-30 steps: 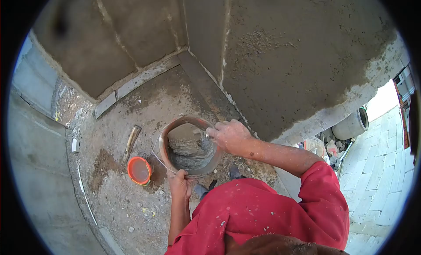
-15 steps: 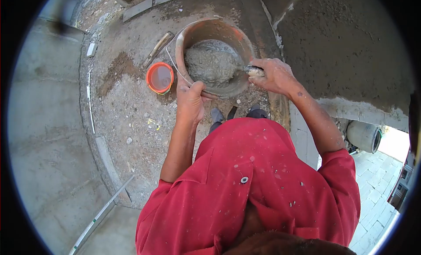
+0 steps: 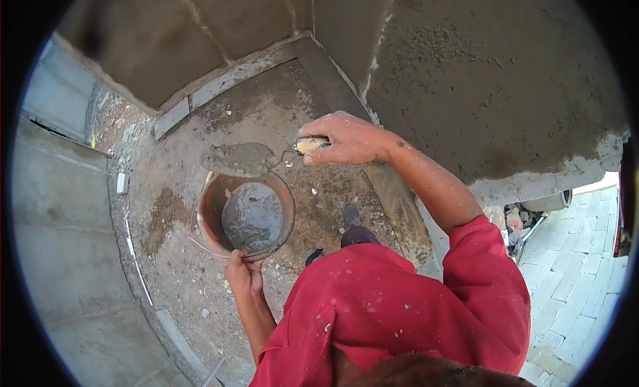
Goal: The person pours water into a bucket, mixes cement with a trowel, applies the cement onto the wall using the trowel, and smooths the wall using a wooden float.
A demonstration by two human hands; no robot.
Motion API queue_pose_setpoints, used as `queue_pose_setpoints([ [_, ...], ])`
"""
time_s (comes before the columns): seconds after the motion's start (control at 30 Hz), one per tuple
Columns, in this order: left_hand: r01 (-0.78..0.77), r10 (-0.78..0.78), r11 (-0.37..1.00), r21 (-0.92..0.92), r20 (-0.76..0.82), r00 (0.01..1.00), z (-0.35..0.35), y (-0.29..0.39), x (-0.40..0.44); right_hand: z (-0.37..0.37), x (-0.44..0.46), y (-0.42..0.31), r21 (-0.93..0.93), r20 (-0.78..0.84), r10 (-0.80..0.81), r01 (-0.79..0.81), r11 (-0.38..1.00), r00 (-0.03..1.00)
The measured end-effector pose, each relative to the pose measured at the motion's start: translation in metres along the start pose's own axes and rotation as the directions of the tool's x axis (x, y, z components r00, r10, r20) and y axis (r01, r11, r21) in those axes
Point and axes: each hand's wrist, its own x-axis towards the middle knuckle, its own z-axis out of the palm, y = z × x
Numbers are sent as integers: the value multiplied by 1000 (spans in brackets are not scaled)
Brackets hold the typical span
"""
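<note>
My right hand (image 3: 343,140) is wrapped round the pale handle of a trowel (image 3: 311,145). Grey wet mortar (image 3: 241,158) covers the trowel's blade, which is over the far rim of a bucket (image 3: 209,210). My left hand (image 3: 244,274) grips the bucket's near rim, thumb on top. Wet mortar (image 3: 252,216) lies inside the bucket, and its wire handle hangs at the left side.
A rough plastered wall (image 3: 492,80) stands at the right, with a brown wall (image 3: 153,47) ahead. Stony ground (image 3: 200,280) lies below. A smooth grey wall (image 3: 66,240) runs along the left, and pale paving (image 3: 566,267) is at the right.
The trowel has come up out of the bucket with mortar on it. The bucket and my left hand are lower and further left in view. The orange pail no longer shows.
</note>
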Motion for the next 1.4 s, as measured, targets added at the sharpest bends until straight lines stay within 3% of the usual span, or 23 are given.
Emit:
queue_pose_setpoints([
  [0.07, -16, 17, 1000, 23, -39, 999, 11, -7, 5, -58, 1, 46, 243, 108, 96, -120, 962, 990],
  [0.17, -18, 25, 998, 67, -99, 995, 28, -24, 15, -158, -11, 142, 441, 128, 242, -273, 855, 962],
  [0.2, -15, 26, 996, 87, -122, 992, 31, -28, 17, -198, -20, 171, 454, 40, 348, -327, 829, 937],
  [0.23, -14, 26, 996, 93, -126, 992, 35, -33, 20, -247, -32, 208, 391, -164, 463, -373, 841, 871],
  [0.27, -15, 28, 995, 101, -131, 991, 39, -39, 22, -300, -46, 245, 226, -476, 496, -445, 867, 726],
  [0.3, -14, 30, 994, 113, -135, 990, 41, -42, 23, -340, -69, 233, 69, -757, 343, -454, 888, 556],
  [0.33, -4, 15, 998, 64, -169, 986, 45, -47, 24, -379, -97, 219, -12, -848, 220, -432, 902, 483],
  [0.4, 31, -21, 998, 55, -167, 986, 51, -50, 22, -378, -120, 126, -206, -899, 20, -463, 862, 438],
  [0.5, 60, -54, 997, 42, -123, 991, 65, -57, 27, -325, -105, 69, -416, -841, -136, -466, 781, 523],
  [0.57, 73, -72, 997, 13, -72, 995, 69, -62, 34, -262, -86, 48, -465, -712, -67, -399, 790, 699],
  [0.6, 56, -55, 997, 44, -32, 998, 76, -61, 33, -226, -73, 36, -469, -633, 118, -500, 728, 766],
  [0.63, 38, -38, 996, 81, 0, 999, 90, -58, 27, -186, -64, 45, -583, -539, 30, -398, 708, 842],
  [0.7, 24, -35, 992, 125, 86, 996, 108, -45, 25, -110, -41, 43, -707, -321, 142, -336, 622, 937],
  [0.73, 35, -52, 991, 131, 134, 990, 112, -40, 24, -73, -36, 54, -767, -266, -12, -203, 609, 964],
  [0.77, 48, -72, 989, 138, 175, 982, 116, -36, 22, -37, -31, 68, -814, -194, -160, -67, 576, 968],
  [0.83, 16, -60, 979, 205, 211, 976, 122, -31, 22, 27, -17, 73, -786, -166, -134, -49, 616, 977],
  [0.93, -123, 29, 953, 278, 320, 947, 137, -25, 15, 75, 5, 47, -646, -6, 244, -190, 739, 970],
  [0.97, -187, 102, 948, 258, 311, 945, 143, -26, 12, 71, 0, 37, -584, -65, 179, -183, 791, 982],
  [1.07, -217, 116, 938, 270, 346, 931, 138, -9, 7, 67, -13, 9, -500, -31, 157, -151, 853, 987],
  [1.13, -209, 123, 945, 251, 318, 940, 135, 5, -6, 59, -16, 1, -420, -104, 138, -169, 892, 985],
  [1.27, -174, 126, 965, 198, 233, 964, 117, 17, -7, 58, -5, 3, -491, -73, 143, -160, 856, 987],
  [1.33, -215, 158, 957, 197, 270, 950, 121, 23, -7, 48, -3, -2, -478, -28, 151, -146, 866, 988],
  [1.4, -198, 149, 969, 148, 288, 946, 119, 22, -9, 22, -7, -6, -354, -46, 45, -58, 933, 998],
])
